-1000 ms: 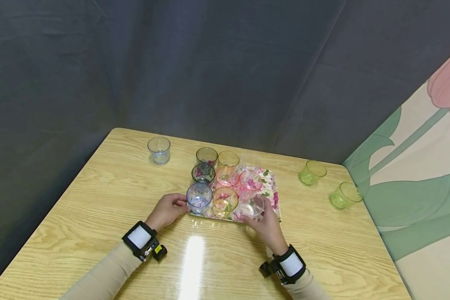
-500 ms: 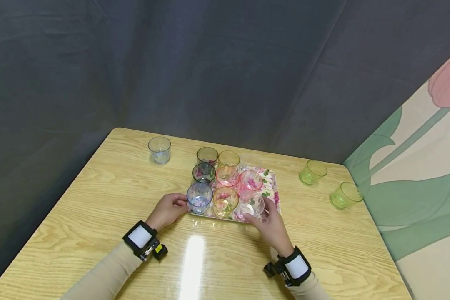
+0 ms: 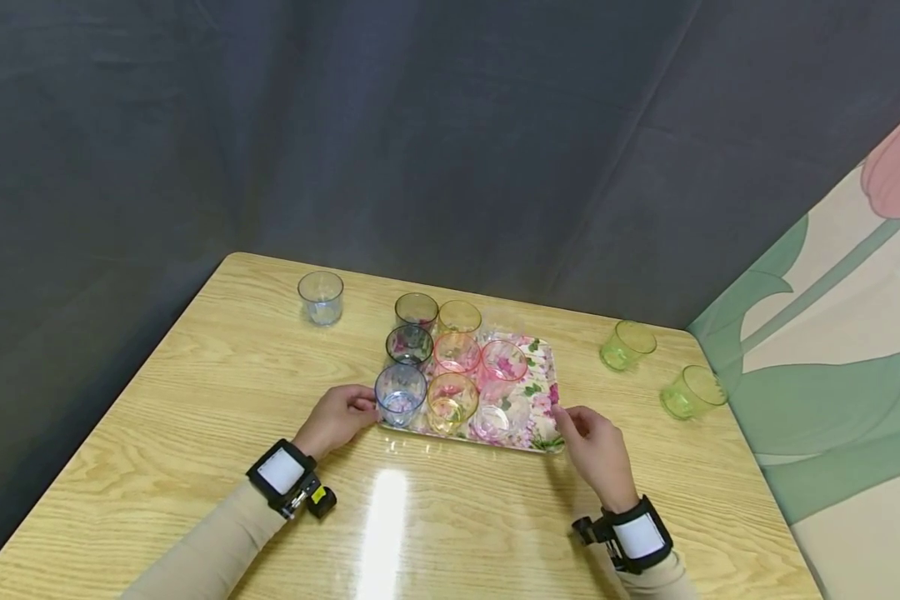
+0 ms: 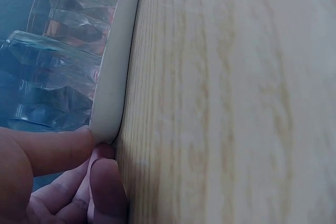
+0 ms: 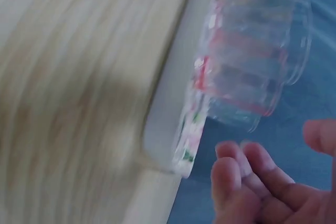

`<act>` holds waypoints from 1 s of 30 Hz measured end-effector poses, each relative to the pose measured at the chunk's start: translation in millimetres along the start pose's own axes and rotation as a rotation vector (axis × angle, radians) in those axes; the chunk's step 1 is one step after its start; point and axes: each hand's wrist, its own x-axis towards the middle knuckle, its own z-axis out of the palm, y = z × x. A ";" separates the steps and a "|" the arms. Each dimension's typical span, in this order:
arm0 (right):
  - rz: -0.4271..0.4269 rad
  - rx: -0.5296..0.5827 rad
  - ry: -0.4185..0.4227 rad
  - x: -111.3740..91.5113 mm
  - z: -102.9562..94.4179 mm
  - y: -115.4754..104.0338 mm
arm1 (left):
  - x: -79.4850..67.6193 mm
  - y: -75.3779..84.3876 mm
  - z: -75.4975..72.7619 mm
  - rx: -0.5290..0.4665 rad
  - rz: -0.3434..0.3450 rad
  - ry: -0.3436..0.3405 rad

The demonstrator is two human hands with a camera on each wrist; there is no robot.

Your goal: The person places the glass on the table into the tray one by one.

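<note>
A floral tray (image 3: 543, 375) lies on the wooden table, bearing several tumblers. My left hand (image 3: 339, 419) pinches the tray's near left corner; in the left wrist view the thumb (image 4: 63, 150) lies against the corner, with other fingers curled at its underside. Beside that hand stands a blue tumbler (image 3: 401, 400), then a yellow tumbler (image 3: 452, 408) and a clear tumbler (image 3: 495, 421) along the front. My right hand (image 3: 598, 450) is by the tray's right edge, holding nothing. Its fingers are loosely bent and apart from the tray (image 5: 173, 103) in the right wrist view.
Behind the front row stand a dark grey tumbler (image 3: 409, 347), two pink tumblers (image 3: 503, 362), an olive tumbler (image 3: 417, 311) and an amber tumbler (image 3: 460, 317). Off the tray are a pale blue tumbler (image 3: 322, 300) at back left and two green tumblers (image 3: 627, 346) at right.
My right hand has let go of the clear tumbler and moved right, to the tray's right edge. The clear tumbler stays on the tray. My left hand has kept its place.
</note>
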 end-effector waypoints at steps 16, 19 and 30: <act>0.122 -0.284 -0.320 3.0 6.1 24.5 | -0.6 1.0 -0.1 0.003 -0.019 0.000; 0.115 -0.271 -0.342 4.0 6.6 22.9 | -0.7 1.5 -0.2 -0.013 -0.019 -0.001; 0.089 -0.308 -0.341 8.3 13.2 24.6 | 11.8 2.5 -14.0 -0.040 0.104 0.130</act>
